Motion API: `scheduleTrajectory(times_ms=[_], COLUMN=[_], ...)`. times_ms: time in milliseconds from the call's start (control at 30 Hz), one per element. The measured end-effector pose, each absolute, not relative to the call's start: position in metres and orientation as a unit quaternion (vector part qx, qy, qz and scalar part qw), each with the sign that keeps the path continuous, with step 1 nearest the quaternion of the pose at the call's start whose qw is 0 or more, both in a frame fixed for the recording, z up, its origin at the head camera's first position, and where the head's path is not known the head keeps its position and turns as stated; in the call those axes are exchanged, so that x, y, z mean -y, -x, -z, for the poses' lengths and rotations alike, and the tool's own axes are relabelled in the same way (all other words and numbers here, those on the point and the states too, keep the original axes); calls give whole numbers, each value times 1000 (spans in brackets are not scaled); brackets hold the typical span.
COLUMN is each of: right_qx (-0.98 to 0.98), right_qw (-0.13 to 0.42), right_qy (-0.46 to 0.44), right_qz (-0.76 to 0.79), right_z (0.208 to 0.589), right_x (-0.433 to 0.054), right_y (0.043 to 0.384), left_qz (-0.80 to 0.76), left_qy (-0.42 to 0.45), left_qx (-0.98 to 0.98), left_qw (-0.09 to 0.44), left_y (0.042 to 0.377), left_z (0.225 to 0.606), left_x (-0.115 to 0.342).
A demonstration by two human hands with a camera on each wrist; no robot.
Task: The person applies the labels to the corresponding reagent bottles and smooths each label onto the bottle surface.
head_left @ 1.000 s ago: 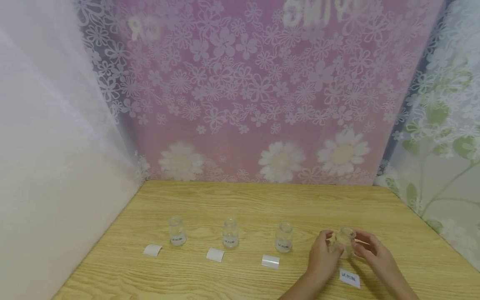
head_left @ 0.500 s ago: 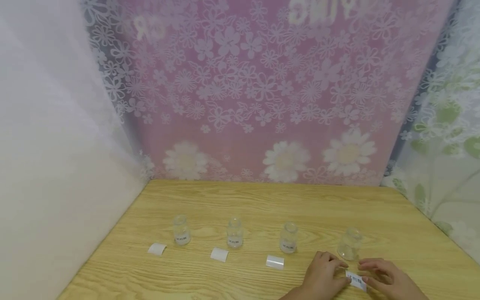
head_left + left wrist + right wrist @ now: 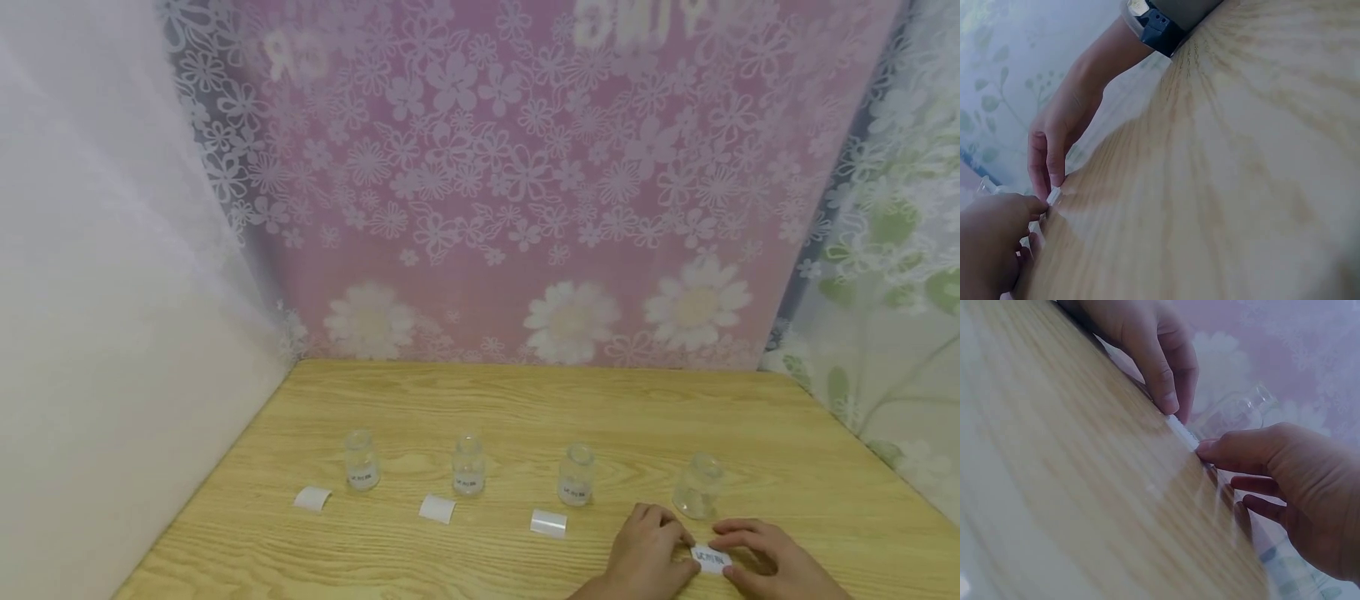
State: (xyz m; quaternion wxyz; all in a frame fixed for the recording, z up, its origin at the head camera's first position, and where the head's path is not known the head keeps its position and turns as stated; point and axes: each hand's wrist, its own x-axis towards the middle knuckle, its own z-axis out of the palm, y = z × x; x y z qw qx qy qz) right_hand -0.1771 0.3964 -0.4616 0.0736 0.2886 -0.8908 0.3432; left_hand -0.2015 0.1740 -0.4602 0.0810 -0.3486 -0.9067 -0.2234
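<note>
At the front right of the table, a small white label [image 3: 710, 559] with dark handwritten characters lies between both hands. My left hand [image 3: 651, 552] pinches its left end with thumb and forefinger, while my right hand [image 3: 776, 562] pinches the right end. In the right wrist view the label [image 3: 1182, 432] appears edge-on, low at the tabletop, with fingertips at each end. Just behind the hands stands a clear glass bottle [image 3: 699, 487], open at the top and bare of any label. Neither hand touches that bottle.
To the left, in a row, stand three similar glass bottles, the nearest being a labelled bottle [image 3: 576, 477]. Before each lies a curled white slip, one being the shiny slip [image 3: 549, 523]. A floral curtain [image 3: 525, 208] rises behind the wooden table [image 3: 420, 400].
Both hands have let go of the right-hand bottle and come down toward the front to the label. They now hold its ends, and it has turned to lie straighter.
</note>
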Motion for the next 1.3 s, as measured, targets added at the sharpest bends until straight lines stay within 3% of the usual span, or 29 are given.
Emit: scheduleTrajectory(times_ms=[367, 567, 1000, 1300], right_qx=[898, 884, 876, 884], right_qw=[68, 39, 28, 11], right_qy=[-277, -278, -280, -253], right_qz=[-335, -373, -392, -394], right_z=[461, 461, 458, 458], right_x=[-395, -397, -400, -400], right_y=[180, 181, 180, 180], left_qz=[207, 189, 174, 168], left_qy=[325, 316, 302, 279], left_qx=[919, 924, 927, 940], left_qw=[79, 104, 136, 103], left_y=[201, 201, 199, 198], left_z=[462, 464, 461, 459], left_x=[-181, -185, -188, -194])
